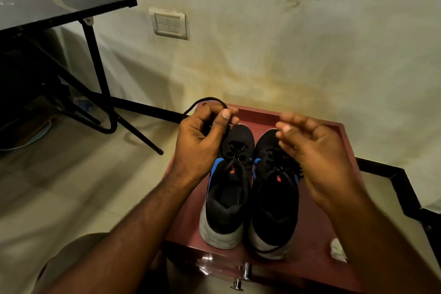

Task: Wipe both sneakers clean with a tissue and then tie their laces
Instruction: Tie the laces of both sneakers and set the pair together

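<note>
left hand (200, 141) pinches lace (210, 100) | right hand (312, 150) loose, empty | tissue (337, 250) beside sneakers (250, 198)

One head-worn view looks steeply down, close over the sneakers (248, 188).

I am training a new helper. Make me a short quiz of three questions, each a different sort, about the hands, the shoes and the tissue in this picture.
1. True or false: the right hand grips a lace.
2. Which hand pinches the black lace? A) the left hand B) the right hand C) neither
3. Fill in: the crumpled tissue lies on the red stand, to the ____ of the right sneaker.

Key
1. False: it hovers open over the right sneaker, holding nothing.
2. A: it holds a loop of lace above the toe of the left sneaker.
3. right
</note>
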The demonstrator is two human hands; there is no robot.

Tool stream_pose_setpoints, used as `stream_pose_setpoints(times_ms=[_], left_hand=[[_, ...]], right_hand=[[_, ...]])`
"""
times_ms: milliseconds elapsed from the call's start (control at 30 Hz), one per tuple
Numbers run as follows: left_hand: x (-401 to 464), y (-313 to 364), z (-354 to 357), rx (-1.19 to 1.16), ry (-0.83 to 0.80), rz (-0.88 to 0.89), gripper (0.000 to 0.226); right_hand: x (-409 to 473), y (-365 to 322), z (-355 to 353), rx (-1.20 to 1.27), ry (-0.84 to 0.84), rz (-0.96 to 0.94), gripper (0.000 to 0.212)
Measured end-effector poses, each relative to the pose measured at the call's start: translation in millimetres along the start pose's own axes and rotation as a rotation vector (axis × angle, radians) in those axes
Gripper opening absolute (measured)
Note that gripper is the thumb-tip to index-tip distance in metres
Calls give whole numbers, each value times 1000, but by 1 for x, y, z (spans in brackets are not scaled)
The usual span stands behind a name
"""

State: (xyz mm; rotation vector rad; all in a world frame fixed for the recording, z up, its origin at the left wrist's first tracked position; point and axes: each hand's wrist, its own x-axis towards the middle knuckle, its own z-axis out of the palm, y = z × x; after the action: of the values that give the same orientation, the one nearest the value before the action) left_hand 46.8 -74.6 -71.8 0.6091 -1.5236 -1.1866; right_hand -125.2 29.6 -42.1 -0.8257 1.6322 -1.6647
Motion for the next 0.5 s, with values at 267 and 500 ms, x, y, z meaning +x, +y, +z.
stream_pose_setpoints(times_ms=[267,500], left_hand=[[2,-9,0,106,10,-79,19],[2,-4,-4,113,26,-91,18]], right_hand=[[-11,8,-13,-1082,-471,-222,49],[-18,-7,-16,-773,-426,-218,24]])
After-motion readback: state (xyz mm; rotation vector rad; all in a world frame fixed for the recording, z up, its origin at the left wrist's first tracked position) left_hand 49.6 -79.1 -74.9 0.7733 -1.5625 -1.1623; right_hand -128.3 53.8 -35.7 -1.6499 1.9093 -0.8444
